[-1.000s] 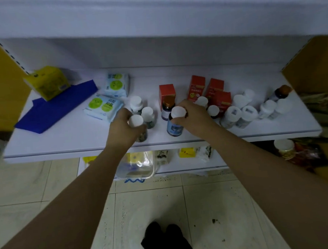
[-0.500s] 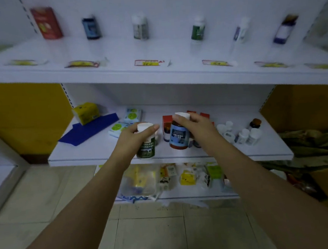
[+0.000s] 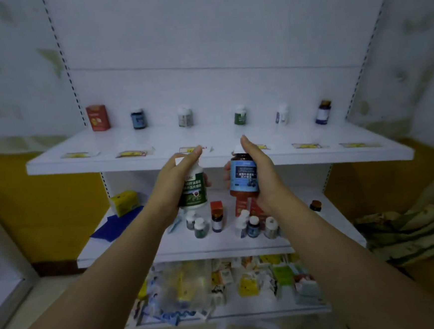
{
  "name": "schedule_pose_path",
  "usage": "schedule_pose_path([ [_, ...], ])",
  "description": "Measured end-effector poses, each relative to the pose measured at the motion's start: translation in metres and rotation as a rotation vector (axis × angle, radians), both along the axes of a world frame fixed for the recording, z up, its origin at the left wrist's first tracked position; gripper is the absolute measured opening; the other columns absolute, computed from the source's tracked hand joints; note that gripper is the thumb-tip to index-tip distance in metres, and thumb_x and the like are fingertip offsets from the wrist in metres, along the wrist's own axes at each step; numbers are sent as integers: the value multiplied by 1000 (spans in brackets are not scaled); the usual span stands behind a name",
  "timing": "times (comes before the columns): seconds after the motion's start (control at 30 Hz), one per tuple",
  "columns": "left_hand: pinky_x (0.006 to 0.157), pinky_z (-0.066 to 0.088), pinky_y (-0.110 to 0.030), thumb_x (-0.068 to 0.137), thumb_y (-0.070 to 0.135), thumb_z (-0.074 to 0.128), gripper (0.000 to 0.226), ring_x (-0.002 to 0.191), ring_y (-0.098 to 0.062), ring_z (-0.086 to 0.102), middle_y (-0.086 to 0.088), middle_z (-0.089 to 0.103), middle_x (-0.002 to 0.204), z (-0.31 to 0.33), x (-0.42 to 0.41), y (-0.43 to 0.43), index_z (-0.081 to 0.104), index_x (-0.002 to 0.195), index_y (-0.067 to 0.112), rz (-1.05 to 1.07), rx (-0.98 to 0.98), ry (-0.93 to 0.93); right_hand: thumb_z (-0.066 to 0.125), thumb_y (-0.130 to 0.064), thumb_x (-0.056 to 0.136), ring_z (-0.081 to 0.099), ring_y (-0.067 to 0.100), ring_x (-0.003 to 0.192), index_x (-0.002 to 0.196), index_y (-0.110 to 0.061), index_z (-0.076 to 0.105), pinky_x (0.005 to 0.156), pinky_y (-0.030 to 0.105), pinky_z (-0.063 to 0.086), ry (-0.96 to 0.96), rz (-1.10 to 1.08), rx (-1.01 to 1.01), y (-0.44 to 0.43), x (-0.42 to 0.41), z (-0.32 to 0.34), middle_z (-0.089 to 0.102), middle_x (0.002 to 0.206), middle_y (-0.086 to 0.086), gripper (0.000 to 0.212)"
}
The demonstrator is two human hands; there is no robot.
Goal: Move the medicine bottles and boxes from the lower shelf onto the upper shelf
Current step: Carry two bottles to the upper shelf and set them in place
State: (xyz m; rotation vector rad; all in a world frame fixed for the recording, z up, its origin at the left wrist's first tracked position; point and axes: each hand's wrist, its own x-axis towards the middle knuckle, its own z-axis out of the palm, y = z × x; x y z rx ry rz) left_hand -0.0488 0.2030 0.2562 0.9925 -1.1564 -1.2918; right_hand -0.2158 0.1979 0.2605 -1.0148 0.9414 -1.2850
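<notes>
Head view | left hand (image 3: 175,184) clamped on green-label bottle (image 3: 195,193), at 9 o'clock of blue-label bottle (image 3: 243,178) clamped in right hand (image 3: 262,177) | both in the air, upper shelf (image 3: 107,166) edge at 12 o'clock | risk: caps could strike that edge, bottle slips.

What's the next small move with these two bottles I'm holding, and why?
Probably raise both bottles above the front edge of the white upper shelf. The left hand holds the green-labelled white bottle and the right hand the blue-labelled brown bottle, both upright, in front of that edge and mostly below it.
</notes>
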Motion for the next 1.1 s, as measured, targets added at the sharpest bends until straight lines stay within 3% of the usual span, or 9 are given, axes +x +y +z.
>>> schedule_pose_path([
  [0.13,69,55,-36,83,43,64,28,62,-26,63,-13,66,73,33,4,-1,50,82,19,10,-83,0,55,-46,88,64,15,50,106,-11,58,52,23,54,2,-59,-95,5,1,31,69,62,1,40],
  [0.3,68,55,-35,84,42,63,28,65,-28,62,-15,66,78,48,6,-2,50,87,17,-25,-148,0,57,-47,87,65,15,51,104,-11,58,54,26,55,31,-77,-145,6,5,43,68,68,4,40],
  [0.43,67,54,-34,83,41,63,26,64,-28,62,-14,66,73,50,5,-7,52,80,18,-55,-158,-6,57,-48,87,65,15,52,99,-9,60,56,26,56,39,-90,-148,4,8,42,67,70,5,41],
  [0.83,66,53,-34,82,42,64,30,60,-27,63,-15,66,74,39,-7,-43,51,83,16,-175,-155,1,56,-50,87,66,14,53,98,-10,62,54,24,55,105,-225,-115,-11,-12,35,70,68,2,42],
  [1.1,65,53,-33,83,42,63,28,61,-27,63,-15,67,73,47,21,-56,51,82,17,-122,-175,-8,56,-51,86,65,15,55,102,-8,62,59,27,57,111,-160,-152,-37,20,45,69,67,1,46],
])
